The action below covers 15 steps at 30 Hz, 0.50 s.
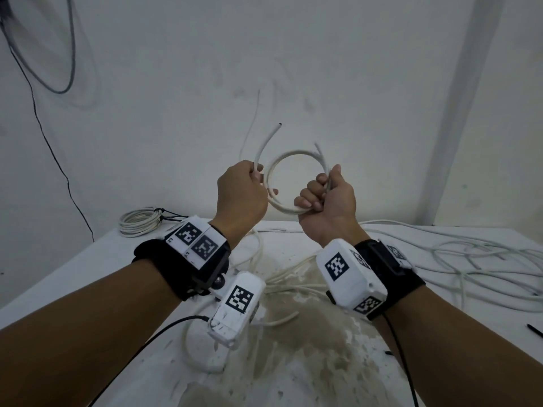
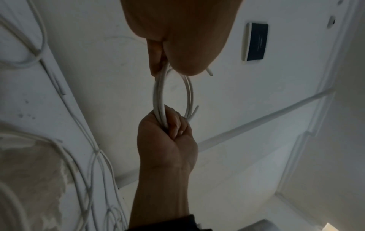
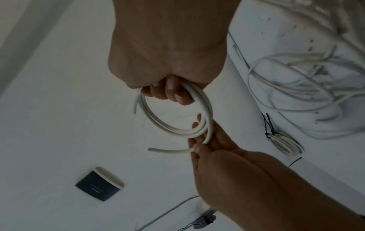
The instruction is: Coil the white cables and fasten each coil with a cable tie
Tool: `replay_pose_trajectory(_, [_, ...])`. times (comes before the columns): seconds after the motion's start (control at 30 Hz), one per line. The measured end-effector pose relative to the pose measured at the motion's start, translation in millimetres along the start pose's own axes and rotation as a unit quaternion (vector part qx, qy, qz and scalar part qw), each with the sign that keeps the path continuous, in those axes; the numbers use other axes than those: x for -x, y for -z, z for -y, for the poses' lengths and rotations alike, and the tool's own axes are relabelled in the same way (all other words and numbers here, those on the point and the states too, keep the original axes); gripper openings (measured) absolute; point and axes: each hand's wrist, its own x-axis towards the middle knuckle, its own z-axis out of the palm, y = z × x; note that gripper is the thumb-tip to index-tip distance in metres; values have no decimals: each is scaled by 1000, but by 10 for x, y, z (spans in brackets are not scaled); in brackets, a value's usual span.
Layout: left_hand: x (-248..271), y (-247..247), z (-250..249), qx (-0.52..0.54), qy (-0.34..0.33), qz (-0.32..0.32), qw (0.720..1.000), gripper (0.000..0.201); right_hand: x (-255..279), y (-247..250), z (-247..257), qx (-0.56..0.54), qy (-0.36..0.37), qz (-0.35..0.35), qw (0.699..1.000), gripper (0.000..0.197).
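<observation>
A small white cable coil (image 1: 293, 155) of a few turns is held up in the air in front of the wall, above the table. My left hand (image 1: 255, 178) pinches its left side, where a free cable end (image 1: 269, 139) curves upward. My right hand (image 1: 318, 195) is fisted round the coil's right and lower part. In the left wrist view the coil (image 2: 158, 91) runs from my left hand (image 2: 168, 62) down into my right hand (image 2: 168, 125). In the right wrist view my right hand (image 3: 169, 90) grips the coil (image 3: 206, 101) and my left hand's fingers (image 3: 199, 140) pinch its far side.
A finished coil (image 1: 138, 221) fastened with a black tie lies at the table's back left corner. Loose white cables (image 1: 470, 259) sprawl over the right and middle of the white table (image 1: 73, 274). A black cable tie (image 1: 534, 330) lies near the right edge.
</observation>
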Motion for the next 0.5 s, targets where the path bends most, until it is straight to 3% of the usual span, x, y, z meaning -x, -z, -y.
replay_pose_trajectory(0.17, [18, 2, 1, 44, 79, 17, 996, 16, -58, -15, 98, -32, 5, 6, 999, 50])
replay_pose_trajectory(0.33, [0, 3, -29, 48, 94, 31, 994, 29, -68, -17, 167, -27, 0, 23, 999, 52])
replay_pose_trajectory(0.5, [-27, 31, 10, 41, 94, 31, 994, 16, -62, 31, 219, -17, 1, 29, 999, 52])
